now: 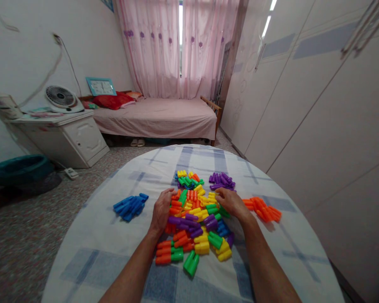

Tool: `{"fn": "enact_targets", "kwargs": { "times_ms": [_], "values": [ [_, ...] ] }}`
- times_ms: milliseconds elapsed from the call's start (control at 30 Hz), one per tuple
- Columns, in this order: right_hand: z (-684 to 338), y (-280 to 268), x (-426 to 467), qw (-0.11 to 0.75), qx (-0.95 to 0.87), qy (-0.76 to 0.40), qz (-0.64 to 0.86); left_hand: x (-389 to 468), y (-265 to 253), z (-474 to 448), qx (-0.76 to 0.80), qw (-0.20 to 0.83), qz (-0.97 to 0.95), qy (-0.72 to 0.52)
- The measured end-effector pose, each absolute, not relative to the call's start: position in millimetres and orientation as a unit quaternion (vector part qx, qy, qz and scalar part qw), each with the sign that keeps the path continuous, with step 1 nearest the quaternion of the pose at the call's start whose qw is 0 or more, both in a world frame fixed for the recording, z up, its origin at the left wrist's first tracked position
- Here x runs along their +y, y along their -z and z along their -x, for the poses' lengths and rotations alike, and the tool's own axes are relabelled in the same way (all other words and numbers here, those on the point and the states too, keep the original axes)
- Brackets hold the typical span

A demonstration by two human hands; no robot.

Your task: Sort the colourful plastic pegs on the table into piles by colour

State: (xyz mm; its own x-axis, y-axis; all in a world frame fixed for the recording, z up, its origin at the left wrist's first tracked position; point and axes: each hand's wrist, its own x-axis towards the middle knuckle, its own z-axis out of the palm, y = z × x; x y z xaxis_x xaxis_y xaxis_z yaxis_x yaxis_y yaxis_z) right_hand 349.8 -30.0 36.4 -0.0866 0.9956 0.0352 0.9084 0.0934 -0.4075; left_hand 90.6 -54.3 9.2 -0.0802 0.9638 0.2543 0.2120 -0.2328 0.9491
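Many plastic pieces (199,215), multicoloured, glossy, tube-shaped

The glossy plastic blocks, each shaped like short tubes joined side by side, lie in several groups. In the middle spreads the large mixed heap (194,223) of orange, yellow, green, purple and blue, its blocks tumbled at many angles, some resting on others. At its near edge, a green block (191,264) lies slanted. To the left sits a blue pile (131,207); to the right, an orange pile (265,209). On the far side, a small mixed pile (187,181) lies left of a purple pile (221,181).
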Motion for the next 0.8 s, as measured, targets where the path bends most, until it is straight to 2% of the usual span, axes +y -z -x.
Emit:
{"fn": "enact_targets", "kwargs": {
  "times_ms": [167,267,600,800],
  "values": [
    [-339.3,-38.1,-28.9,0.21,-0.747,-0.201,0.598,-52.9,-7.0,-89.0,0.502,0.354,-0.593,-0.521],
    [-339.3,-43.2,-30.3,0.229,-0.745,-0.189,0.598,-52.9,-6.9,-88.8,0.502,0.35,-0.593,-0.524],
    [-343.3,-39.0,-32.1,0.156,-0.731,-0.18,0.64,-56.2,-15.2,-92.0,0.504,0.357,-0.573,-0.539],
    [-337.2,-39.2,-32.1,0.182,-0.743,-0.248,0.594,-54.9,-10.9,-90.2,0.5,0.358,-0.578,-0.537]
  ]
}}
